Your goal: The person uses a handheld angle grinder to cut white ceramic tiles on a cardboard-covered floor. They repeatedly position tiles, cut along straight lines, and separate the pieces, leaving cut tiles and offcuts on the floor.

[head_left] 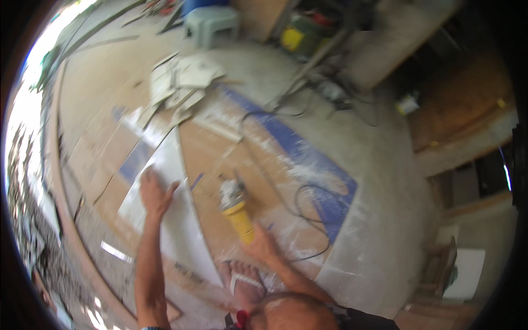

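Note:
A white flat sheet (179,220), long and tapering toward my foot, lies on the cardboard (214,203). On its upper left part rests my left hand (155,193), palm down with the thumb spread away from the fingers. To its right is a yellow angle grinder (237,219) with a grey metal head pointing away from me. My right hand (261,243) is closed around the rear end of the grinder's yellow body; motion blur softens its fingers. The grinder's disc is hard to make out. My sandalled foot (245,280) stands beside the sheet's narrow end.
A black cord (300,203) loops across the cardboard and dusty blue sheeting (297,148). Pale broken offcuts (184,82) are piled ahead. A light stool (210,25) stands farther back. Wooden furniture (467,104) lines the right, and a curved edge (69,214) borders rubble on the left.

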Tool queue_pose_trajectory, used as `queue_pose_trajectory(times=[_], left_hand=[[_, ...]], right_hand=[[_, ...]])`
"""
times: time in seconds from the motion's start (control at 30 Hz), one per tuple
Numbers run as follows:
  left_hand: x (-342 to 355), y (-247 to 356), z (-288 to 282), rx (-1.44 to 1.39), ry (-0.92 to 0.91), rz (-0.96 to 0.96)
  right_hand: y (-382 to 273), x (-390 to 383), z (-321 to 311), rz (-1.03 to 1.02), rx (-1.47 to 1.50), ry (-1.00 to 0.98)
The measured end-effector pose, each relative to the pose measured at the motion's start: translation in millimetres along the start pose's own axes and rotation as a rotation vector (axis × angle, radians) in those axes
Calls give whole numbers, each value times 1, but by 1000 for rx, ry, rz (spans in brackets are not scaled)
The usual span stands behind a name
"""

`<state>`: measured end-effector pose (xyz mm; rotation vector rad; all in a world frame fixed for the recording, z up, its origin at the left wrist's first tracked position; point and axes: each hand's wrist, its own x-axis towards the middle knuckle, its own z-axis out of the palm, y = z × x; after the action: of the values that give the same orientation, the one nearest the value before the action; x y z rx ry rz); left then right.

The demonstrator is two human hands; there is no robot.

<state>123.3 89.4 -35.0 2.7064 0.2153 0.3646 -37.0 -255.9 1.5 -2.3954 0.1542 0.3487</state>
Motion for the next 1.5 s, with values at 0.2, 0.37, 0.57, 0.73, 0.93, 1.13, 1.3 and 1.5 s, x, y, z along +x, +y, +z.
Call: queue_pose_trajectory(times=[0.2, 0.37, 0.57, 0.73, 0.93, 1.13, 1.3, 1.5], left_hand=[[72, 22, -6, 185, -187, -232], [55, 48, 15, 318, -177, -305], [133, -9, -21, -4, -360, -169], [153, 5, -83, -471, -381, -376], [224, -3, -132, -1226, -15, -545], [181, 22, -131, -674, -186, -318], [54, -1, -111, 490, -775, 374], [12, -37, -105, 886, -874, 711]], right_hand=[[1, 9, -14, 148, 38, 139], [5, 4, -3, 269, 147, 212], [2, 15, 18, 262, 170, 352], [27, 12, 28, 139, 164, 472], [7, 10, 15, 151, 178, 284], [25, 8, 12, 128, 171, 324], [40, 1, 13, 85, 111, 356], [24, 14, 11, 144, 128, 281]])
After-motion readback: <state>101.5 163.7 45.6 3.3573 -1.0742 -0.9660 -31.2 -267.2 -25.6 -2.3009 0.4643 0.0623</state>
